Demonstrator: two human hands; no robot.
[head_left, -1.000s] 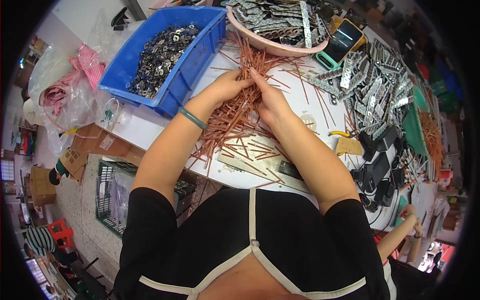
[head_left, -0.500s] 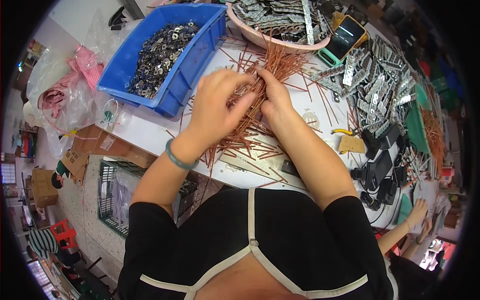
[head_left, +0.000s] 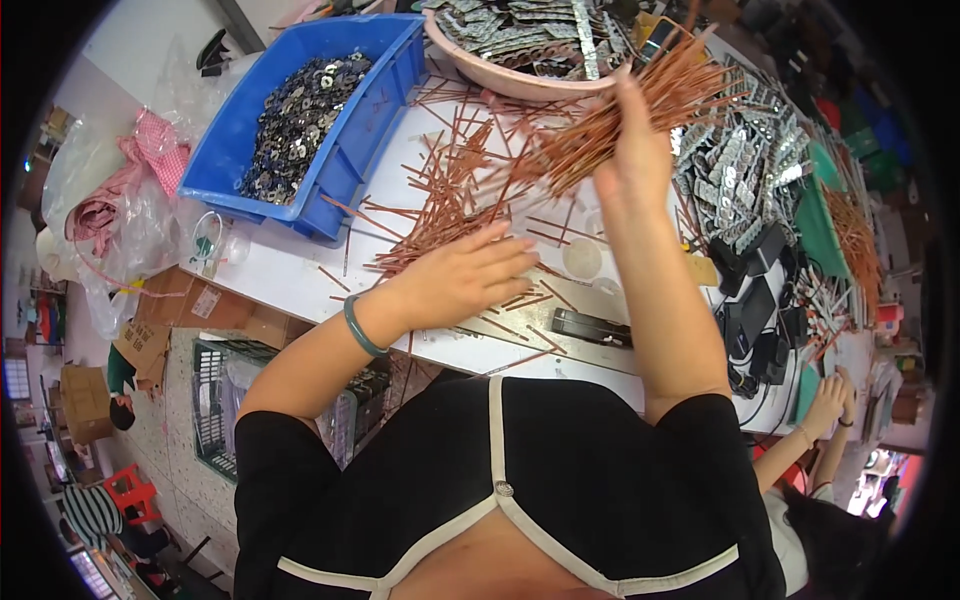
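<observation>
Right hand: grips a bundle of copper-coloured rods partway along, apparently keeping them together. Left hand: flat, fingers extended, beside loose rods on the tabletop. Blue bin: beyond left hand.

Reddish sticks matt; bin smooth plastic; silver strips glossy, metallic.

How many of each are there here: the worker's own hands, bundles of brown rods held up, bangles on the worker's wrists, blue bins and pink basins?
Own hands: 2 (left hand, right hand)
Held bundle of brown rods: 1
Bangle: 1
Blue bin: 1
Pink basin: 1
Total: 6
</observation>
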